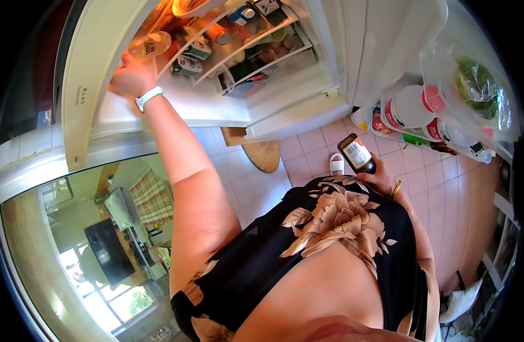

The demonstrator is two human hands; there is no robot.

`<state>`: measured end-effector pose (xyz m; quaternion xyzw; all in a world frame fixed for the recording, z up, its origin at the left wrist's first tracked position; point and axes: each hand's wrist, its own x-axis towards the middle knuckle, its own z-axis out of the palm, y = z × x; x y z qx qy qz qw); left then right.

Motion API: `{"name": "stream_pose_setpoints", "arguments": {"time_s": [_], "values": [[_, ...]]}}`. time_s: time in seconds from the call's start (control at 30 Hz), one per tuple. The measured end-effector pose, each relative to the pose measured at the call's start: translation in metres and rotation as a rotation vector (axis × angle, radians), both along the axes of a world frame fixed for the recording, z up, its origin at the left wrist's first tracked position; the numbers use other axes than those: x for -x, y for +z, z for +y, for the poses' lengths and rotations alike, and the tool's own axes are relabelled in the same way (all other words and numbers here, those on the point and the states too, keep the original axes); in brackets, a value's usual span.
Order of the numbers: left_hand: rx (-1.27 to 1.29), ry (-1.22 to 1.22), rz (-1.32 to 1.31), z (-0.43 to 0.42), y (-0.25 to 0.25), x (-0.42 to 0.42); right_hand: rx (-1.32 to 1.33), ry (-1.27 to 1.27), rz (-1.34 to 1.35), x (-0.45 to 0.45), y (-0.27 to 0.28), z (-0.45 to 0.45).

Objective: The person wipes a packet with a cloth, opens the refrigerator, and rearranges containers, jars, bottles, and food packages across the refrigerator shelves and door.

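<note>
At the upper left, my left hand (132,75), below a white watch, reaches into the lit fridge. Its fingers look curled beside the end of a clear bottle with a yellowish label (151,45); what they hold, if anything, is hidden. On the right, my right hand (380,178), with a gold bracelet at the wrist, is closed around the lower part of a dark brown bottle (356,153). That bottle has a white and orange label and tilts to the left, above the pink tiled floor.
Fridge shelves (239,48) hold cartons, an orange can and bags. The open door's rack (410,137) carries large bottles with red caps, and a bag of greens (477,85) hangs above. A wooden stool (262,157) and a white slipper (336,164) are on the floor.
</note>
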<state>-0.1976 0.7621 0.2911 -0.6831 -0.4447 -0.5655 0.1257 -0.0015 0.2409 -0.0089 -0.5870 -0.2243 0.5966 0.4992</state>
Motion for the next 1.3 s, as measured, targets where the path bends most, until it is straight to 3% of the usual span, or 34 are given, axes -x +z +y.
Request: {"name": "stream_pose_setpoints", "arguments": {"time_s": [0.2,0.3,0.33,0.37,0.43,0.5,0.6,0.67,0.7,0.77,0.83,0.9,0.93,1.0,1.07,1.13,1.17,1.27,1.3], "values": [[-0.064,-0.243,-0.435,0.018,0.001,-0.016,0.03,0.02,-0.143,0.002,-0.013,-0.005],[-0.115,-0.173,-0.457,0.019,0.006,-0.037,0.04,0.03,-0.163,0.001,-0.02,-0.01],[-0.059,-0.34,-0.537,0.026,0.007,-0.041,0.042,0.034,-0.161,0.001,-0.02,-0.01],[-0.057,-0.335,-0.533,0.031,0.006,-0.044,0.046,0.026,-0.167,0.002,-0.02,-0.009],[-0.123,-0.374,-0.379,0.043,0.003,-0.048,0.05,0.021,-0.166,0.003,-0.02,-0.008],[-0.154,-0.479,-0.42,0.053,-0.005,-0.05,0.06,0.048,-0.165,0.002,-0.019,-0.007],[-0.044,-0.403,-0.338,0.043,-0.018,-0.052,0.068,0.049,-0.158,0.0,-0.02,-0.008],[-0.11,-0.135,0.002,0.062,-0.038,-0.036,0.058,0.042,-0.146,0.0,-0.018,-0.006],[-0.102,-0.144,0.003,0.069,-0.041,-0.026,0.051,0.034,-0.134,0.001,-0.016,-0.007],[-0.079,0.083,0.189,0.084,-0.043,-0.01,0.049,0.02,-0.132,0.001,-0.011,-0.007],[0.134,0.001,0.141,0.072,-0.029,-0.003,-0.003,0.01,-0.134,0.002,-0.011,-0.005],[-0.149,0.135,0.321,0.125,-0.045,0.031,0.001,0.004,-0.177,0.004,-0.022,-0.008],[-0.201,0.113,0.279,0.13,-0.05,0.034,0.031,-0.003,-0.178,0.004,-0.006,-0.007],[-0.251,0.068,0.237,0.112,-0.047,0.027,0.103,0.038,-0.225,0.0,0.024,-0.002],[-0.459,0.173,0.307,0.067,-0.043,0.009,0.128,0.039,-0.245,0.001,0.022,-0.003],[-0.478,-0.023,0.284,0.001,-0.046,-0.009,0.086,-0.005,-0.193,0.007,0.007,-0.007],[-0.183,-0.356,0.068,-0.002,-0.075,-0.015,0.088,-0.024,-0.191,0.008,0.009,-0.007],[0.235,-0.887,0.35,-0.078,-0.133,-0.057,0.078,-0.053,-0.127,0.011,0.018,-0.008],[0.172,-0.84,0.478,-0.083,-0.136,-0.075,0.107,-0.075,-0.014,0.013,0.02,-0.008]]}}
